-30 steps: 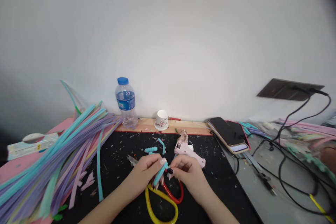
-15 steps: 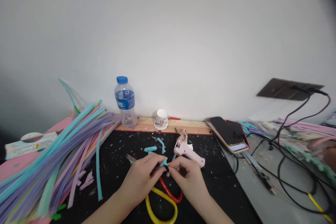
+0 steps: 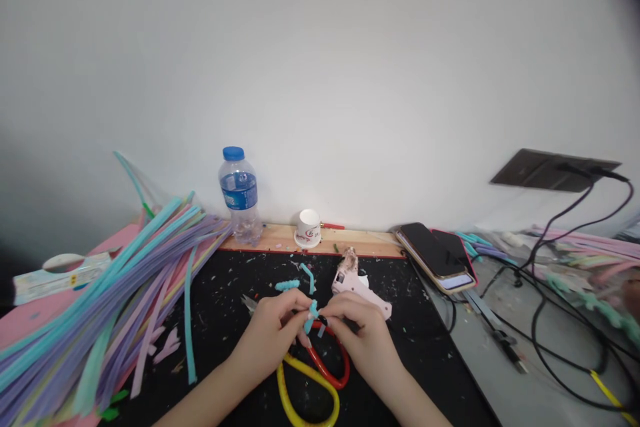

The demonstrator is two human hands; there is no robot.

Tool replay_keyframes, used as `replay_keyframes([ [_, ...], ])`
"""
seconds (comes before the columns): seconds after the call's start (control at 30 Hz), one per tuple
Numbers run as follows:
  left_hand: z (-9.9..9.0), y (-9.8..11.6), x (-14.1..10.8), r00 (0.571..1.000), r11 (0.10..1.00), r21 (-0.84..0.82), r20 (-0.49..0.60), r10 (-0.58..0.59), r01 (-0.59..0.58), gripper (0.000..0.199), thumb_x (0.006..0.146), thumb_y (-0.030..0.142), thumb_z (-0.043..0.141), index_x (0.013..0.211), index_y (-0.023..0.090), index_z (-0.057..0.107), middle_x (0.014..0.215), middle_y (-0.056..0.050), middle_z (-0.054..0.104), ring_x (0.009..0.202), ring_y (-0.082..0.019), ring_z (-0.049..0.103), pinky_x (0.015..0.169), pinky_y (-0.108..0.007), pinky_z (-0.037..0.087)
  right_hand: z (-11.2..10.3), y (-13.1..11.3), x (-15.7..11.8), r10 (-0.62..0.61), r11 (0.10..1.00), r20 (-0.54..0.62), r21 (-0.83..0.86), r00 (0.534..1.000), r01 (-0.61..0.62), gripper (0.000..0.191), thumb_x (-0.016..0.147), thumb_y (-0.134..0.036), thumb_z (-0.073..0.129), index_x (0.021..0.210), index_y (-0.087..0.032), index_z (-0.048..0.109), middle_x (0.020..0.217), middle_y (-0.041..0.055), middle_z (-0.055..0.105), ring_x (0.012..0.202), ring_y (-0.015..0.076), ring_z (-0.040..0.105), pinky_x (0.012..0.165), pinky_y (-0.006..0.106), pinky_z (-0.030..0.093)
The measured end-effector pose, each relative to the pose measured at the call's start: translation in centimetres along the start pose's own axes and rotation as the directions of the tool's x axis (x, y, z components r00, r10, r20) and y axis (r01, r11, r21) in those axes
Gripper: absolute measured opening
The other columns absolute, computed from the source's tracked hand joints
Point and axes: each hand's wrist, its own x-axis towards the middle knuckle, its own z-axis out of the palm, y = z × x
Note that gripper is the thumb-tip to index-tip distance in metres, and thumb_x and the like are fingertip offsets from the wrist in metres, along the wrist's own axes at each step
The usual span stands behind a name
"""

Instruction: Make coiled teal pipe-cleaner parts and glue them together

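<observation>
My left hand (image 3: 273,330) pinches a small light-blue fuzzy piece (image 3: 313,310) between thumb and fingers, near the middle of the black mat. Close against it, my right hand (image 3: 363,330) has its thumb and forefinger pressed together on a small black bit (image 3: 323,321) at the piece's right side. Under and between the hands lie scissors with one red handle (image 3: 339,373) and one yellow handle (image 3: 313,413). Just beyond the fingers rest a curled blue piece (image 3: 287,285) and a bent blue strip (image 3: 309,277). A pale pink glue gun (image 3: 363,288) lies behind my right hand.
Pastel fuzzy stems (image 3: 125,287) fill the left side. A bottle (image 3: 240,197) and a paper cup (image 3: 308,228) stand along the wall. Phones (image 3: 436,253) lie at the back right, beside black cables (image 3: 537,313) on a grey surface.
The light-blue piece has been turned between my fingers, and more of it shows below the fingertips. Both hands remain in nearly the same place.
</observation>
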Motion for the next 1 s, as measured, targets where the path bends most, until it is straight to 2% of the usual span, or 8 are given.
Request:
replay_keyframes([
  [0.13,0.0,-0.1,0.1,0.999,0.999,-0.038,0.035,-0.003,0.005,0.01,0.081,0.018,0.047,0.075,0.019,0.055,0.055,0.005,0.058,0.048,-0.013,0.062,0.048,-0.02,0.046,0.1,0.2,0.0,0.042,0.999,-0.004,-0.005,0.999,-0.042,0.019,0.075,-0.006,0.057,0.074,-0.02,0.069,0.072,0.0033,0.066,0.07,0.0168,0.06,0.065,0.026,0.047],
  [0.27,-0.2,0.1,0.0,0.996,0.988,0.131,0.008,0.084,-0.084,0.011,0.082,0.017,0.047,0.081,0.02,0.057,0.066,0.003,0.062,0.051,-0.012,0.062,0.052,-0.02,0.047,0.2,0.3,-0.1,0.064,0.997,-0.014,-0.046,0.998,-0.064,0.018,0.074,-0.006,0.058,0.074,-0.02,0.069,0.068,0.0023,0.064,0.064,0.0158,0.058,0.059,0.024,0.044],
  [0.43,-0.3,-0.5,-0.5,0.969,0.902,0.385,-0.065,0.24,-0.198,0.02,0.081,0.017,0.05,0.099,0.023,0.056,0.09,-0.001,0.067,0.07,-0.015,0.064,0.066,-0.023,0.05,0.5,0.2,-0.3,0.068,0.992,-0.02,-0.102,0.997,-0.07,0.015,0.073,-0.007,0.058,0.072,-0.019,0.068,0.061,0.0009,0.059,0.058,0.0148,0.053,0.054,0.024,0.041],
  [0.63,-0.2,-0.7,-0.6,0.956,0.856,0.463,-0.059,0.288,-0.229,0.016,0.082,0.015,0.049,0.095,0.022,0.056,0.084,-0.001,0.069,0.071,-0.015,0.066,0.068,-0.022,0.051,0.7,0.2,-0.3,0.071,0.992,-0.026,-0.105,0.997,-0.074,0.015,0.074,-0.008,0.056,0.072,-0.018,0.066,0.062,0.0009,0.058,0.058,0.0145,0.053,0.054,0.024,0.04],
  [0.77,-0.4,-1.1,-0.6,0.907,0.786,0.519,-0.046,0.418,-0.336,0.018,0.084,0.014,0.048,0.098,0.021,0.056,0.088,-0.002,0.069,0.077,-0.015,0.065,0.072,-0.023,0.05,1.0,0.3,-0.5,0.113,0.992,-0.016,-0.052,0.993,-0.114,0.014,0.074,-0.009,0.055,0.07,-0.018,0.065,0.059,-0.0008,0.054,0.055,0.0132,0.05,0.053,0.023,0.038],
  [0.9,-0.5,-1.5,-0.7,0.832,0.703,0.555,-0.035,0.554,-0.445,0.018,0.085,0.015,0.048,0.1,0.021,0.057,0.089,-0.003,0.069,0.08,-0.015,0.065,0.073,-0.022,0.049,1.5,0.4,-0.8,0.266,0.952,0.033,0.147,0.963,-0.268,0.007,0.074,-0.013,0.055,0.072,-0.017,0.061,0.053,-0.0038,0.05,0.046,0.0104,0.047,0.046,0.021,0.035],
  [1.0,-0.6,-1.6,-0.6,0.821,0.692,0.574,-0.058,0.568,-0.438,0.016,0.085,0.016,0.049,0.097,0.021,0.058,0.087,-0.003,0.069,0.078,-0.015,0.065,0.072,-0.023,0.049,1.6,0.4,-0.7,0.303,0.927,0.055,0.214,0.951,-0.308,0.005,0.074,-0.014,0.056,0.072,-0.016,0.06,0.053,-0.0044,0.049,0.046,0.0098,0.046,0.046,0.021,0.035],
])
